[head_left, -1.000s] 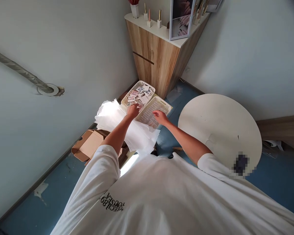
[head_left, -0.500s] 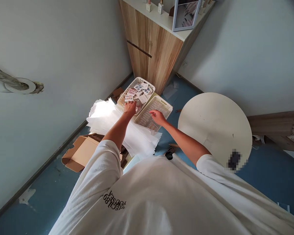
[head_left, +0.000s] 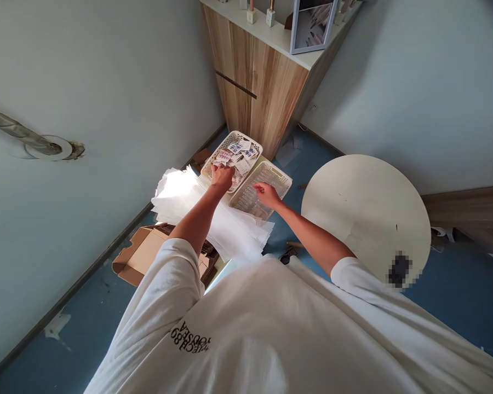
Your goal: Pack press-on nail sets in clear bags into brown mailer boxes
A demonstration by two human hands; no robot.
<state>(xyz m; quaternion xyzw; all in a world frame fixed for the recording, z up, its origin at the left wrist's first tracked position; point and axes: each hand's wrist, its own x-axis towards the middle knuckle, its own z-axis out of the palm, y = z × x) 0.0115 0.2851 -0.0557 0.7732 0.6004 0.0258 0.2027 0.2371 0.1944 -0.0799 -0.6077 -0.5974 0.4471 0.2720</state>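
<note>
Head view: left hand [head_left: 222, 176] curled at near end of perforated basket [head_left: 238, 134] holding printed cards [head_left: 244, 165]; grip hidden, cannot tell. Right hand [head_left: 267, 194] half-bent over second basket [head_left: 289, 183]; hold unclear. Cards look light, thin, likely slick; pinch edges. Cabinet [head_left: 267, 82] crowds far side; room toward round table [head_left: 365, 202].

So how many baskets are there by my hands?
2. The first basket, holding small cards, is at your left hand; the second basket, holding clear pieces, is beside it, at your right hand. The white sheets could hide more.
</note>
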